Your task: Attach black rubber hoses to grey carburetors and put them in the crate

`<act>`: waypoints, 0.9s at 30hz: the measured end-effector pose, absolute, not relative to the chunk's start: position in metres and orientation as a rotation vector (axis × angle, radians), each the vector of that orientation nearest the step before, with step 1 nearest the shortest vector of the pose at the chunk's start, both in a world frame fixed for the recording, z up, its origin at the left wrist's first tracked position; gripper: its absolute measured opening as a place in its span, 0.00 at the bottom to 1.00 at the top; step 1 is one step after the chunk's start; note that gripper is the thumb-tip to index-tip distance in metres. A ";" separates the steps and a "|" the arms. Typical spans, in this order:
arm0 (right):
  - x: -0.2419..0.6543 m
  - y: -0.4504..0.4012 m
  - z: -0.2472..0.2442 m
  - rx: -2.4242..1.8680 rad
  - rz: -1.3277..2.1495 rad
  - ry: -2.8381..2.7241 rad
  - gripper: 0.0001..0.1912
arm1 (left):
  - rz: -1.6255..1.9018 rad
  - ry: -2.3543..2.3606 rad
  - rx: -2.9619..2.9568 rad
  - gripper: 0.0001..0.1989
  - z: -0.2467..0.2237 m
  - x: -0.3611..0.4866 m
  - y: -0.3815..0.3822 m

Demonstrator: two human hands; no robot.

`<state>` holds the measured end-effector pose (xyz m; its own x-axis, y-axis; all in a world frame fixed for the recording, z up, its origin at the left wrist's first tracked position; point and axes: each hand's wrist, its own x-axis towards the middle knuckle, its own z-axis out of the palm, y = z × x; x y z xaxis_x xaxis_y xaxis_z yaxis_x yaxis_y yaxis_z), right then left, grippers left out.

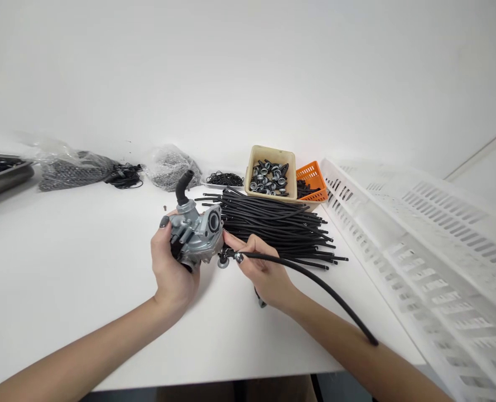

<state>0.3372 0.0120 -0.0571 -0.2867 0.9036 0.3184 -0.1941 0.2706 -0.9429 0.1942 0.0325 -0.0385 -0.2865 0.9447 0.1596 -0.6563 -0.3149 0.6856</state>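
Note:
My left hand (170,268) is wrapped round a silver metal carburetor (201,234), which is held above the white table. A short bent black rubber tube (183,187) sticks up from its top. My right hand (264,271) pinches the end of a long thin black hose (318,279) at the lower right side of the carburetor. The hose curves over my right wrist to the forearm. A small round metal part (223,261) hangs near the pinched end. Another small dark part (260,301) shows beneath my right hand, partly hidden by it.
Many black hoses (273,223) lie piled behind my right hand. Beyond them stand a cream bin (292,173) of metal-ringed parts and an orange basket (323,192). Plastic bags (168,164) and a metal tray (9,181) line the back left; white perforated crates (398,245) stand right.

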 end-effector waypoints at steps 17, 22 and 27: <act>0.345 0.023 -0.055 -0.796 1.247 -1.246 0.19 | 1.696 0.663 0.625 0.13 -0.040 0.195 0.035; 0.350 0.026 -0.058 -0.762 1.148 -1.281 0.25 | 1.595 0.680 0.666 0.16 -0.041 0.197 0.035; 0.353 0.030 -0.063 -0.782 1.052 -1.328 0.28 | 1.566 0.719 0.590 0.14 -0.035 0.200 0.035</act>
<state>0.3526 0.0305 -0.0625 -0.0640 0.9244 0.3760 -0.1547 0.3631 -0.9188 0.2001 0.0355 -0.0354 -0.1166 0.9926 -0.0349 -0.6734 -0.0532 0.7373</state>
